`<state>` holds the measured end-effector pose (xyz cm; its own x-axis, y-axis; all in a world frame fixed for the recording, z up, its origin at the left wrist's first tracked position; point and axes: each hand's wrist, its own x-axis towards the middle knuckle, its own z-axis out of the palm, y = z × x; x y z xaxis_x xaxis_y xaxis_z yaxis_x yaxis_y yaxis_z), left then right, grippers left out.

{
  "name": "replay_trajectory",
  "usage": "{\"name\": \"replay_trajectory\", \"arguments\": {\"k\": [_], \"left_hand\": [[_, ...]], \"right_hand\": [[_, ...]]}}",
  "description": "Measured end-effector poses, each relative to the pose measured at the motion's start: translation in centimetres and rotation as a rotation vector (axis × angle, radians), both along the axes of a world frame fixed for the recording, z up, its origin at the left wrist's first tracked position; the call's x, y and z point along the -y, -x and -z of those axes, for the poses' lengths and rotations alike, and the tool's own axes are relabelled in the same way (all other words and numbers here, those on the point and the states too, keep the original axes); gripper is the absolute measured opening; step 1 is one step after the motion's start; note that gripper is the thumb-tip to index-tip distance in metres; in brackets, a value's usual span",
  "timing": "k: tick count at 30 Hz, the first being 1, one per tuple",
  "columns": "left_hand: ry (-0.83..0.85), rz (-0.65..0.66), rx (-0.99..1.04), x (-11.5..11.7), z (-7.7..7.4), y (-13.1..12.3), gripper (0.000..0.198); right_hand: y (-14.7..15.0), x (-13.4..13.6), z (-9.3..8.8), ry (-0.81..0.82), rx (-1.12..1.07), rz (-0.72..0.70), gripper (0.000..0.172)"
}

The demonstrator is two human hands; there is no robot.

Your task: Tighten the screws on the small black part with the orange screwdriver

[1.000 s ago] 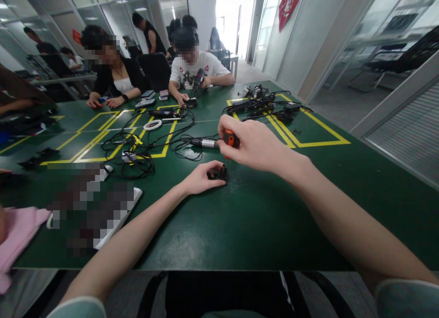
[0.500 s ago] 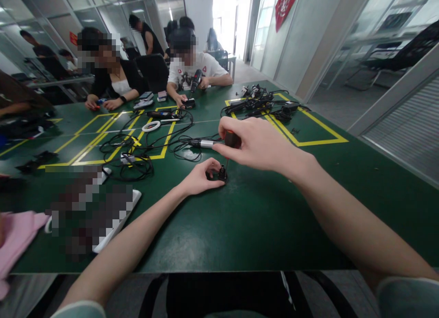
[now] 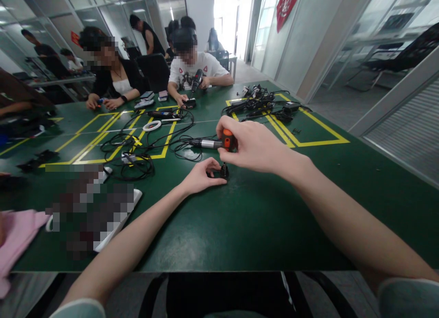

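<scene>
My right hand (image 3: 252, 142) is closed round the orange and black handle of a screwdriver (image 3: 227, 140), held upright with its shaft pointing down. Below it, a small black part (image 3: 224, 172) rests on the green table (image 3: 212, 231). The shaft reaches down to the top of this part; whether the tip sits in a screw is too small to tell. My left hand (image 3: 202, 177) grips the part from the left, thumb in front and fingers curled behind it.
Beyond my hands lie tangled black cables (image 3: 137, 165) and a silver-and-black cylindrical tool (image 3: 207, 144). More black cabled devices (image 3: 260, 105) are heaped at the back right. Small screws (image 3: 295, 131) lie near yellow tape. Two phone-like slabs (image 3: 118, 222) are at the left. Co-workers sit opposite, one holding a power drill (image 3: 196, 79).
The screwdriver has turned more upright and shifted slightly left, showing more of its orange handle. Its shaft now comes down over the black part. My left hand stays about where it was.
</scene>
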<state>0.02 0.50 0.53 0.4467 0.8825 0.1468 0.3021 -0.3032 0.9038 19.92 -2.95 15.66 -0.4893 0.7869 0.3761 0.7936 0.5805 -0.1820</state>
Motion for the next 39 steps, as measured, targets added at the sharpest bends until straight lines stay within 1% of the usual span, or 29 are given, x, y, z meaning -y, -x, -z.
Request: {"name": "replay_trajectory", "arguments": {"k": [2, 5, 10, 14, 19, 22, 27, 32, 35, 37, 39], "left_hand": [[-0.008, -0.019, -0.006, 0.19, 0.02, -0.04, 0.045], [-0.034, -0.029, 0.01, 0.49, -0.03, -0.1, 0.04], [-0.062, 0.021, 0.02, 0.52, -0.05, -0.07, 0.029], [-0.065, 0.032, 0.011, 0.25, 0.13, 0.06, 0.026], [-0.052, 0.021, 0.008, 0.1, 0.3, 0.1, 0.024], [-0.037, 0.026, 0.019, 0.06, 0.33, 0.08, 0.023], [-0.029, 0.034, 0.03, -0.12, 0.45, 0.16, 0.024], [-0.031, 0.038, 0.013, -0.34, 0.49, 0.21, 0.029], [-0.034, 0.044, -0.011, -0.37, 0.41, 0.21, 0.033], [-0.037, 0.051, -0.031, -0.33, 0.37, 0.21, 0.036], [-0.049, 0.06, -0.049, -0.29, 0.34, 0.21, 0.038]], "right_hand": [[0.03, -0.1, -0.08, 0.009, 0.0, 0.026, 0.025], [-0.03, -0.3, -0.13, 0.026, -0.028, 0.061, 0.03], [-0.18, -0.53, 0.18, -0.017, -0.064, 0.038, 0.023], [-0.24, -0.58, 0.33, -0.033, -0.066, 0.028, 0.029], [-0.18, -0.47, 0.25, -0.047, -0.072, 0.022, 0.017], [-0.14, -0.51, 0.26, -0.044, -0.079, 0.021, 0.018], [-0.26, -0.73, 0.33, -0.028, -0.075, 0.015, 0.018], [-0.22, -0.76, 0.42, 0.014, -0.107, 0.0, 0.033], [-0.26, -0.89, 0.63, -0.007, -0.132, -0.026, 0.039], [-0.31, -0.97, 0.74, -0.029, -0.132, -0.034, 0.039], [-0.34, -0.97, 0.74, -0.05, -0.124, -0.033, 0.032]]}}
